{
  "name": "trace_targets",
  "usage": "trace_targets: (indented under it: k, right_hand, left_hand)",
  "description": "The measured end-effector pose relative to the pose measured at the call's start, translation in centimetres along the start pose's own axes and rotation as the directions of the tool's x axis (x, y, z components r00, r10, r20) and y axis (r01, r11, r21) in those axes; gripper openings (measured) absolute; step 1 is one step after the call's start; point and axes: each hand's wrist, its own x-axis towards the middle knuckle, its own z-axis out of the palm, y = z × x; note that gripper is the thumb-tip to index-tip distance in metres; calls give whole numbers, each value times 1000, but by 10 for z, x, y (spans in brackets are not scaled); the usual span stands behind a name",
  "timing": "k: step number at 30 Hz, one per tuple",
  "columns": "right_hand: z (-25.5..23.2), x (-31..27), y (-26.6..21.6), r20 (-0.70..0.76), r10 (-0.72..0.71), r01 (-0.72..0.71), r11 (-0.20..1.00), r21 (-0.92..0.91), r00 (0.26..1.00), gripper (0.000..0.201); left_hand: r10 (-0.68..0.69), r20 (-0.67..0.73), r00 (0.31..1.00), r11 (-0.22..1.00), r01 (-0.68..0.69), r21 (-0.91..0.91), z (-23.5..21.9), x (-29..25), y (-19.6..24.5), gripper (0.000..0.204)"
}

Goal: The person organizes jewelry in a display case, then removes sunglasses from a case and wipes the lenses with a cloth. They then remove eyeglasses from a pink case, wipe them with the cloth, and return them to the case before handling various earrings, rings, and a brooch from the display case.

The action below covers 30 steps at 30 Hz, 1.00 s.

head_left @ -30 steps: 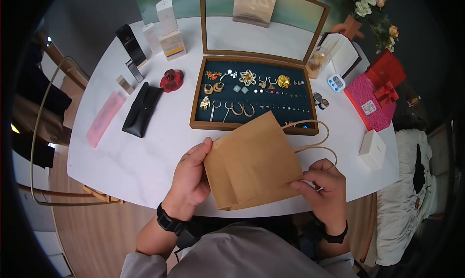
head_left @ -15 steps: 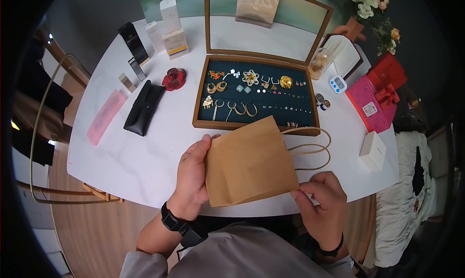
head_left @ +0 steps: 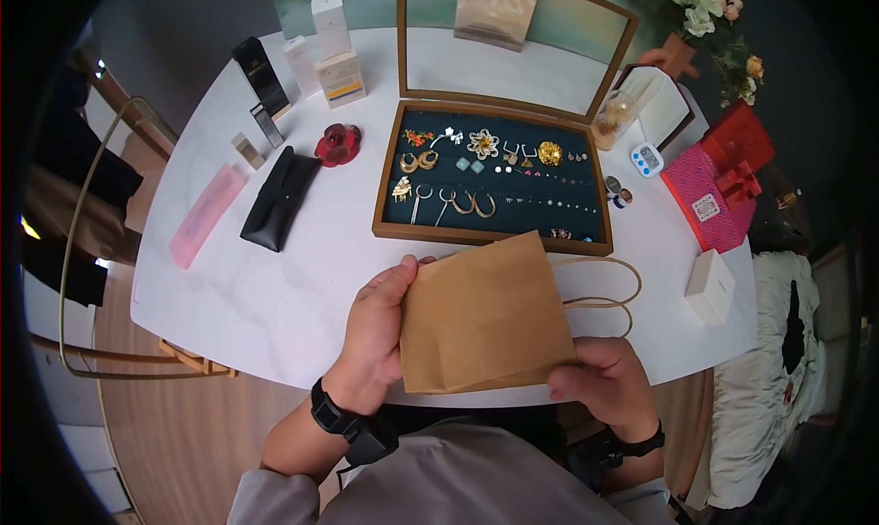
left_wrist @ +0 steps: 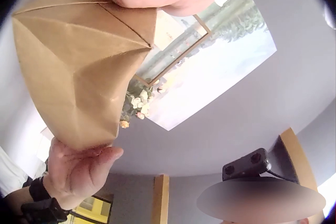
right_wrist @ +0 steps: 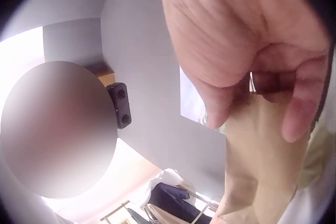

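Observation:
A brown kraft paper bag (head_left: 485, 314) lies on its side between both hands, over the table's front edge. Its two twisted handles (head_left: 602, 302) stick out to the right. My left hand (head_left: 371, 333) grips the bag's left end, thumb along the upper corner. At the lower right corner, near the bag's mouth, my right hand (head_left: 609, 388) holds the paper with the thumb in front. The right wrist view shows the bag's paper (right_wrist: 254, 150) between thumb and fingers. Creased folds of the bag's bottom (left_wrist: 73, 66) face the left wrist camera.
Behind the bag stands an open jewelry case (head_left: 494, 241) with earrings and brooches. A black pouch (head_left: 280, 200), pink case (head_left: 208, 216), red flower (head_left: 339, 145) and several boxes (head_left: 341, 78) lie left. A timer (head_left: 646, 160), pink-red gift bag (head_left: 705, 195) and white box (head_left: 710, 288) sit right.
The bag has levelled out and shifted slightly right in the head view. My right hand has moved from the bag's right edge down to its lower corner, with more fingers behind the paper.

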Motion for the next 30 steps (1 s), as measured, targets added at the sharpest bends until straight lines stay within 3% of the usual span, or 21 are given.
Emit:
trace_targets:
  k: [4, 9, 17, 20, 22, 23, 25, 27, 29, 30]
  right_hand:
    - [1, 1, 2, -24, -17, 18, 1000, 22, 1000, 19]
    - [-1, -1, 1, 29, 104, -105, 992, 63, 994, 22]
    - [-1, -2, 8, -36, 40, -35, 992, 125, 999, 24]
    - [1, -2, 7, -120, -34, 49, 991, 121, 992, 23]
    - [1, -4, 7, -180, -68, 87, 991, 102, 981, 23]
    - [1, -4, 9, -207, -105, 121, 990, 68, 973, 22]
    - [2, -5, 10, -233, -145, 157, 987, 32, 962, 21]
    - [4, -5, 11, -290, -246, 256, 967, -3, 925, 21]
    - [3, -5, 12, -285, -286, 292, 956, -25, 915, 21]
    - [3, -5, 12, -281, -325, 326, 944, -47, 903, 21]
  left_hand:
    - [13, -4, 1000, 999, -13, 37, -1, 1, 1, 27]
    - [13, -12, 1000, 999, -13, 44, -1, -1, 2, 28]
    - [22, -42, 999, 993, -17, 115, 5, -6, 3, 31]
    - [-10, 90, 996, 987, -4, 159, -1, -9, 4, 48]
    - [174, 187, 967, 921, -227, 318, -1, -17, 2, 81]
    - [174, 190, 966, 920, -228, 318, -2, -23, 3, 81]
    - [262, 453, 852, 596, -513, 618, -2, -35, 6, 111]
    - [274, 484, 831, 565, -546, 618, -1, -38, 5, 122]
    - [165, 675, 720, 176, -694, 698, -6, -36, 9, 126]
    - [144, 673, 726, 169, -688, 706, -6, -36, 8, 128]
